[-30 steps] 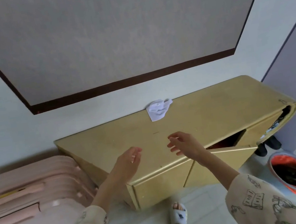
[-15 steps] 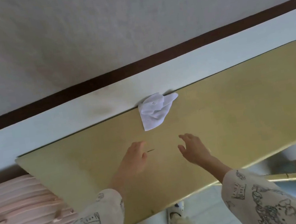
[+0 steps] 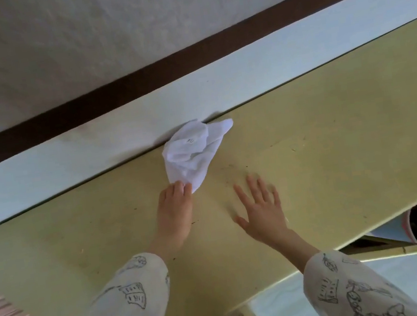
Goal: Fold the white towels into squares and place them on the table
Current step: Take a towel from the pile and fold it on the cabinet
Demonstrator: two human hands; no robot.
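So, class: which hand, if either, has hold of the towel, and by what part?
The left hand touches the white towel's near corner; a grip cannot be told. The right hand holds nothing.

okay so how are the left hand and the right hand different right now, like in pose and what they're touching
The left hand has its fingers together, fingertips meeting the near corner of the crumpled white towel; the right hand has its fingers spread and touches no towel. The left hand sits nearer the towel; the right hand lies off to its right, over bare yellow tabletop. Both are bare, palm down, reaching from patterned sleeves.
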